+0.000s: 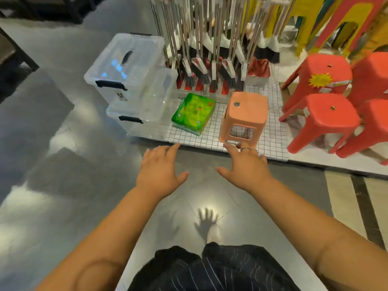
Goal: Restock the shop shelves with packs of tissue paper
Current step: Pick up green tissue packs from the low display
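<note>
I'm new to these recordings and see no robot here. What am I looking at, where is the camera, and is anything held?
There is one picture, from a wide-angle camera worn on a person's head, looking forward and down. No machine: the left hand and right hand are bare, both open with fingers spread, holding nothing, reaching towards a low platform covered by a white grid-patterned sheet. On it are a green plastic-wrapped pack of tissue paper, a small peach plastic stool to its right, and two stacked clear plastic storage boxes with black latches to its left. A rack of brooms stands behind; red plastic stools stand farther right.
</note>
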`<state>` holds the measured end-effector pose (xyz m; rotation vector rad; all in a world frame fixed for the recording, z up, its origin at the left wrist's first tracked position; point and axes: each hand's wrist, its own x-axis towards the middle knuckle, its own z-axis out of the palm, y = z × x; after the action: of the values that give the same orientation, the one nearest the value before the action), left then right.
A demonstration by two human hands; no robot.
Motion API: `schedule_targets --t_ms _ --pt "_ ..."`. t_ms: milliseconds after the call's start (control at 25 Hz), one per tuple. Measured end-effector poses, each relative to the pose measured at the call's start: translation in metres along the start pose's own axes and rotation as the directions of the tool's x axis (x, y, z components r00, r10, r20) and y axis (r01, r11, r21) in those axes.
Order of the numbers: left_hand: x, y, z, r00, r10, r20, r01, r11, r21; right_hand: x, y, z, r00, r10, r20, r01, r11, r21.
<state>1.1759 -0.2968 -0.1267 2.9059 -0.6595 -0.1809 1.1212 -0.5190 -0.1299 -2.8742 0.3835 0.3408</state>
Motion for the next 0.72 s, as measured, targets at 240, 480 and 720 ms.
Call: schedule_targets --t_ms 240,480,720 --pt "0.164 -0.043 -0.007 0.999 -0.038 0.026 0.039 0.998 -0.048 0.177 -0.010 -0.036 0.999 -0.018 0.034 0.018 1.000 -0.025" --pt "0.353 -0.123 0.023 0.996 0.006 0.084 0.004 0.993 -0.120 0.364 -0.039 -0.029 0.993 0.080 0.084 -0.079 0.997 -0.015" --pt "0.478 -0.181 0.070 0.958 -0.038 0.283 0.086 0.983 -0.162 0.512 -0.055 0.008 0.968 0.144 0.203 -0.149 0.989 0.011"
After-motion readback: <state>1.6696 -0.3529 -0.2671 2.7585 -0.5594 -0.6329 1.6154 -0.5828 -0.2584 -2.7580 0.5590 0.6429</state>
